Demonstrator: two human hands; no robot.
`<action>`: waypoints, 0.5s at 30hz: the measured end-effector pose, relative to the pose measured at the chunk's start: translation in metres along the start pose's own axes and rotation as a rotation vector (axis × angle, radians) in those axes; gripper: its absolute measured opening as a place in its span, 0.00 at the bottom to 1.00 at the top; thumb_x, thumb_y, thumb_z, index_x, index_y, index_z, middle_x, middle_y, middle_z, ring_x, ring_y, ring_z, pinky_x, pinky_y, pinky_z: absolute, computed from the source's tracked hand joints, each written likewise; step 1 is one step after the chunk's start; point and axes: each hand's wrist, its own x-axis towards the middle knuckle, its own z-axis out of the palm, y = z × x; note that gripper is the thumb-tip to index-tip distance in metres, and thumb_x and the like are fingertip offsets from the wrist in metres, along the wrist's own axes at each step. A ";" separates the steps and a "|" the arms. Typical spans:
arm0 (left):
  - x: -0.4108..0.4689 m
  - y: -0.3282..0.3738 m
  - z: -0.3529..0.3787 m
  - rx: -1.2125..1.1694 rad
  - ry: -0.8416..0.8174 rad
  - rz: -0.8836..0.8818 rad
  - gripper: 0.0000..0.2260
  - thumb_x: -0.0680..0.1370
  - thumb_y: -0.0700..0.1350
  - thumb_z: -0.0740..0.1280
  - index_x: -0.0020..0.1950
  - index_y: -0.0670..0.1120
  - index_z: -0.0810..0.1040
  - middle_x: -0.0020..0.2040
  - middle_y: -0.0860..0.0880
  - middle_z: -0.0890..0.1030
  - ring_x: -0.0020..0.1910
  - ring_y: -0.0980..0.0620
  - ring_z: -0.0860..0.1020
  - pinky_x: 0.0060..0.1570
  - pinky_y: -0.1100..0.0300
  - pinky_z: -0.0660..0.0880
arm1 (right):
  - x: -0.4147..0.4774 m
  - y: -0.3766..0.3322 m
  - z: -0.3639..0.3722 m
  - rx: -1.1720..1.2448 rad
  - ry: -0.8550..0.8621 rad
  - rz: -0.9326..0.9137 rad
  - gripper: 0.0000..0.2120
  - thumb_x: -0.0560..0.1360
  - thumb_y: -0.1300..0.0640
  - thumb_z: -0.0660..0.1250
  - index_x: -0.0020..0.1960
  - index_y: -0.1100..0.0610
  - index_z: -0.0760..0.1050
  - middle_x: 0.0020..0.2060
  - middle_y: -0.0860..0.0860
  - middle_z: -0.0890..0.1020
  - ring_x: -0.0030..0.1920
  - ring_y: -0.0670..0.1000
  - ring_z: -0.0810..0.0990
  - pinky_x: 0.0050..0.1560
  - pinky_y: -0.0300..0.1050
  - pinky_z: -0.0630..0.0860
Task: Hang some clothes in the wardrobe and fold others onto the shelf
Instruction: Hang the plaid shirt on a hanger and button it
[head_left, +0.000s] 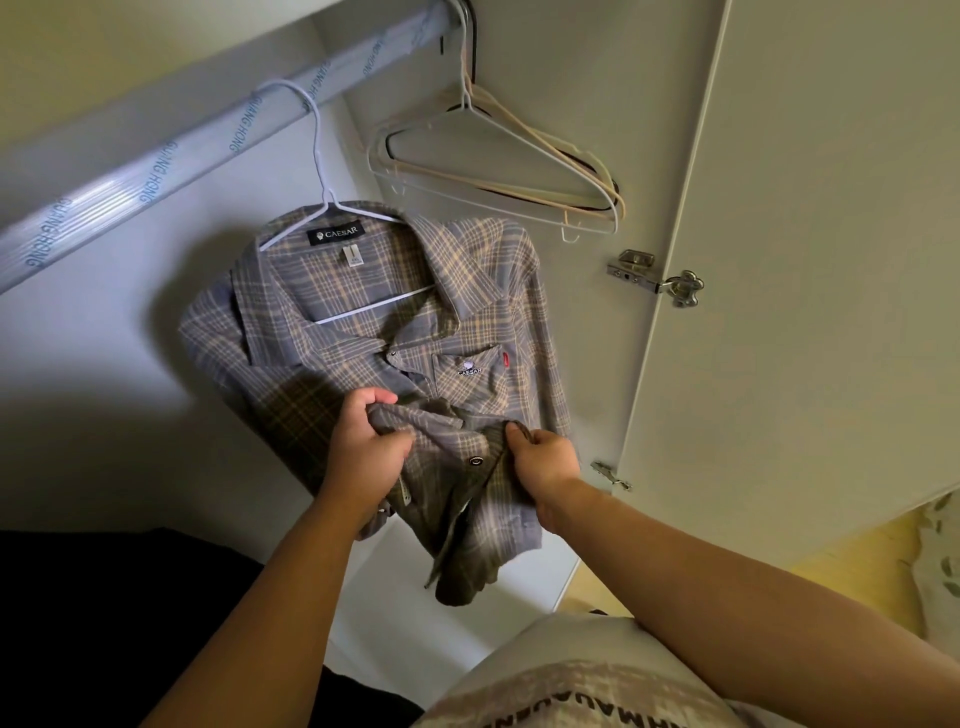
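View from above into an open wardrobe (104, 364). Plaid shirt (395, 322) already on a white hanger (317, 156), hooked over the rail (182, 150) at upper left, collar open and neck label showing. Further right on the same rail, a bunch of empty hangers (498, 171), near the open wardrobe door (805, 260). Left hand (363, 447) with fingers curled, pinching one front edge of the shirt below the chest pocket. Right hand (545, 462) likewise curled, pinching the opposite front edge, with a metal snap (475, 460) between the two. Lower front bunched up between both hands, not hanging straight. Seemingly the fastening or tidying stage of a first hung garment: hanging done, front not yet closed or smoothed. No folded clothes in sight, so the folding part probably all to come, with spare hangers ready for more.
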 end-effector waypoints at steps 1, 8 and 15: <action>0.001 -0.001 -0.001 0.041 0.002 0.006 0.19 0.73 0.27 0.64 0.55 0.49 0.73 0.43 0.46 0.77 0.34 0.51 0.75 0.28 0.61 0.72 | 0.001 0.000 -0.001 -0.006 0.025 0.007 0.17 0.80 0.45 0.64 0.42 0.58 0.76 0.36 0.52 0.79 0.39 0.53 0.78 0.40 0.45 0.76; 0.002 -0.009 -0.004 0.192 -0.023 0.093 0.13 0.72 0.34 0.71 0.46 0.54 0.80 0.45 0.50 0.82 0.45 0.50 0.81 0.42 0.56 0.78 | 0.003 -0.001 -0.001 0.044 0.036 -0.002 0.12 0.77 0.49 0.70 0.46 0.56 0.70 0.38 0.53 0.77 0.37 0.51 0.75 0.36 0.45 0.72; 0.008 -0.012 -0.005 0.292 -0.004 0.090 0.13 0.72 0.55 0.76 0.48 0.47 0.83 0.44 0.51 0.84 0.46 0.51 0.82 0.50 0.50 0.81 | -0.001 -0.003 0.003 0.166 -0.115 -0.009 0.08 0.75 0.66 0.69 0.45 0.56 0.71 0.40 0.58 0.78 0.40 0.56 0.76 0.41 0.50 0.74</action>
